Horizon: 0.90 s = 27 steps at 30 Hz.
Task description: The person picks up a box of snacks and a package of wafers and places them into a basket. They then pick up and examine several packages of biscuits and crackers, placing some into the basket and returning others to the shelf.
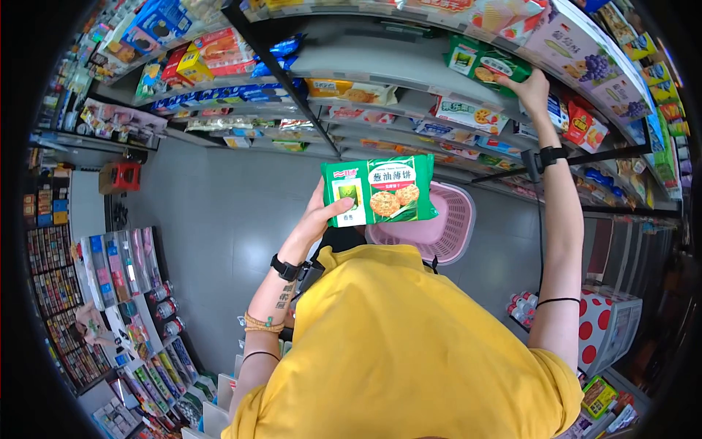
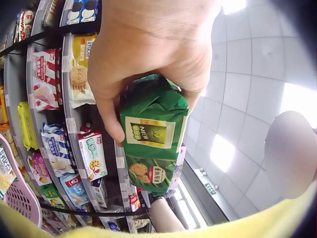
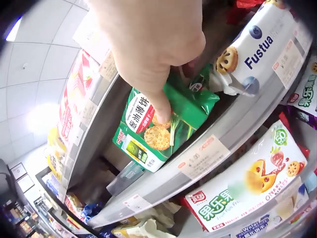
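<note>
My left hand grips a green packet of thin scallion crackers in front of my chest, thumb across its face. In the left wrist view, this cracker packet hangs between thumb and fingers, its crimped end under the palm. Up at the shelf on the right, my right hand holds a second green cracker packet of the same kind. The right wrist view shows that packet tilted at the shelf front, a digit pressing on its printed face; the other fingers are mostly hidden behind the hand.
A pink basket stands on the floor beyond my yellow shirt. Beside the second packet lies a white Fustua packet. A fruit biscuit packet sits one shelf lower. Purple grape boxes stand on the shelf above.
</note>
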Tool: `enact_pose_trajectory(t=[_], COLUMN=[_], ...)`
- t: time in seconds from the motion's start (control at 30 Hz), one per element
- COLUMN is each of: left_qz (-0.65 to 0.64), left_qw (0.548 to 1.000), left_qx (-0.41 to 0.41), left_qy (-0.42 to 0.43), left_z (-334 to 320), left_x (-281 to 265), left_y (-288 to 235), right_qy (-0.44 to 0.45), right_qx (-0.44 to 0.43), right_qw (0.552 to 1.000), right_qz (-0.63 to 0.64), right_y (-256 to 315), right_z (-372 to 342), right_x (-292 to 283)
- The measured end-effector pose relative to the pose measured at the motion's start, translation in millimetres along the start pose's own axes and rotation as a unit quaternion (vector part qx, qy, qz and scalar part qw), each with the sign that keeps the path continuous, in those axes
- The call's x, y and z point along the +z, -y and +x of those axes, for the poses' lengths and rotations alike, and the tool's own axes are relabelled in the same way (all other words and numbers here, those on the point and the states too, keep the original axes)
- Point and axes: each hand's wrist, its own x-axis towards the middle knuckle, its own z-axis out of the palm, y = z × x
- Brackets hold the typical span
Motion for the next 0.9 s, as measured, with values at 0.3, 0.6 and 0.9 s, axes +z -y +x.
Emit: enact_pose_trajectory(t=[0.3,0.6,0.9], left_qz=[-0.016,0.073,0.075], left_qw=[1.0,0.997,0.993], left_qx=[0.003,0.001,-0.026], left_qy=[0.022,0.008,0.092], left_z=[17.5,45.3,77.5], left_x=[13.8,29.4,75.9], left_y=[-4.5,3.8,15.6], right_qy=[-0.184,-0.137,-0.103], right_qx=[-0.164,0.181,0.289], right_qw=[0.966,0.771,0.648], right_qz=[0.081,0.595,0.698], right_y=[47.0,94.1,109.8], right_z=[-59.9,-159.2,-235.3], right_x=[-1.4,-76.5,-116.2])
